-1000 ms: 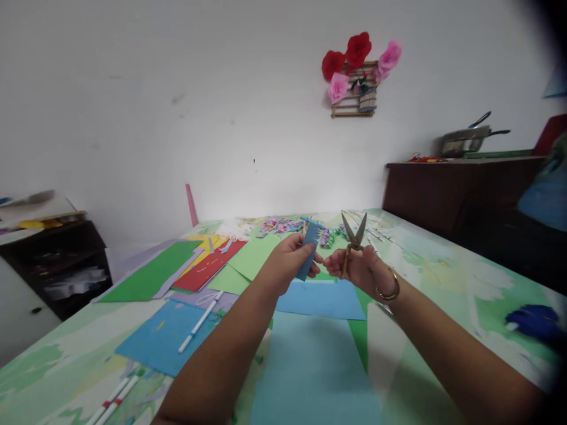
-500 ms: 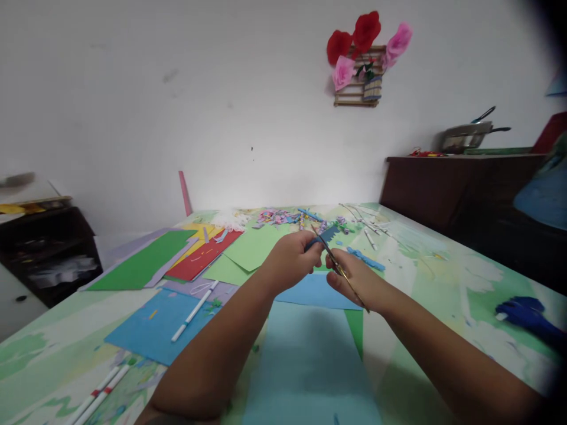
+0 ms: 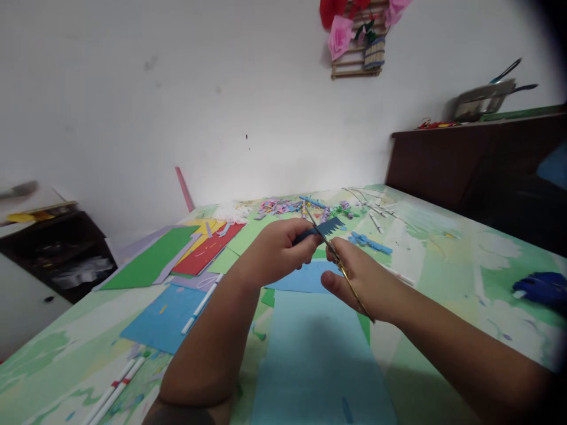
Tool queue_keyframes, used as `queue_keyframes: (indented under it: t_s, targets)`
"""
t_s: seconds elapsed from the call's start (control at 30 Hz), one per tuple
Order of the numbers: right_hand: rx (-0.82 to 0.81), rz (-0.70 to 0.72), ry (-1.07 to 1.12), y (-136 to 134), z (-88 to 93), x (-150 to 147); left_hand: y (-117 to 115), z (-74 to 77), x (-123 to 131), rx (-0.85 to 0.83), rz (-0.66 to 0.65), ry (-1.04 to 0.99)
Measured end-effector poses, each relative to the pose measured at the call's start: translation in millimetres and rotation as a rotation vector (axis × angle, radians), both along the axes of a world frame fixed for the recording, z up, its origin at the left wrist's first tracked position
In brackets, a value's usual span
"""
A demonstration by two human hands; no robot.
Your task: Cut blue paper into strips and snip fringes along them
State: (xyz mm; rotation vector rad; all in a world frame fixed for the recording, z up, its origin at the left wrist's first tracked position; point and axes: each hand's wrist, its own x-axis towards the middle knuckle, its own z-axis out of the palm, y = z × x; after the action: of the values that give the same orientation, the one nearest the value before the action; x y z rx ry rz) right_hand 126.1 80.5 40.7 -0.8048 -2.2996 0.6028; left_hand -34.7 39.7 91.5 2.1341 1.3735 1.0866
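Observation:
Between the thumb and fingers of my left hand [image 3: 287, 248] is a dark blue strip of paper [image 3: 331, 226], its far edge cut into a row of narrow teeth. My right hand [image 3: 365, 277] is closed on a pair of scissors [image 3: 339, 262] with gold-coloured handles, the blades meeting the strip just beyond my left fingertips. Below both hands a light blue sheet [image 3: 319, 354] lies on the table, overlapping another blue sheet [image 3: 301, 277] farther back.
Coloured sheets, including a green one [image 3: 150, 260] and a red one [image 3: 208, 251], spread over the left side. White sticks [image 3: 117, 389] lie front left. Paper scraps [image 3: 274, 206] are heaped at the back. A dark blue object [image 3: 540, 289] sits at right.
The camera view has tilted and shifted slightly, so the wall decoration sits higher. Both hands keep the strip and the scissors, with the blades still at the strip.

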Motion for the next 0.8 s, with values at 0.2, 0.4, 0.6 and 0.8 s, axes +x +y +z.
queue_keyframes:
  t_s: [0.2, 0.4, 0.6, 0.8]
  targets:
    - [0.037, -0.028, 0.015, -0.1, -0.4, 0.7, 0.8, -2.8, 4.2, 0.066, 0.002, 0.013]
    - [0.113, -0.067, -0.017, 1.5, -0.9, 1.0, -2.1, -2.2, 4.6, 0.11, -0.008, 0.051]
    - [0.192, -0.074, -0.05, 2.8, -2.1, 0.1, -5.1, -1.0, 4.5, 0.066, -0.034, -0.007]
    - [0.222, -0.141, -0.132, 2.4, -0.9, 0.5, -5.4, -0.7, 4.1, 0.032, -0.058, -0.072]
